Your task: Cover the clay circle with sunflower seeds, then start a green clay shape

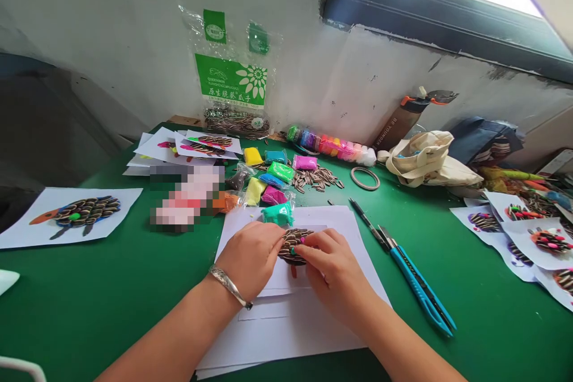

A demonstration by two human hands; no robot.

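Observation:
My left hand (250, 259), with a silver bangle (230, 286) on the wrist, presses its fingertips against a rounded picture of striped sunflower seeds (294, 246). My right hand (329, 274) pinches the same picture from the other side, its fingertips on a small dab of green and pink clay. The hands hide much of the seed shape. Beneath it lies a stack of white paper (286, 334). A pack of teal clay (278, 213) sits just beyond my hands.
Packs of coloured clay (273, 182) and loose sunflower seeds (316, 179) lie on the green table (89, 310). To the right are blue-handled craft knives (418, 286). Seed-and-clay pictures on paper lie at left (67, 215) and right (514, 233). A blurred patch covers part of the table.

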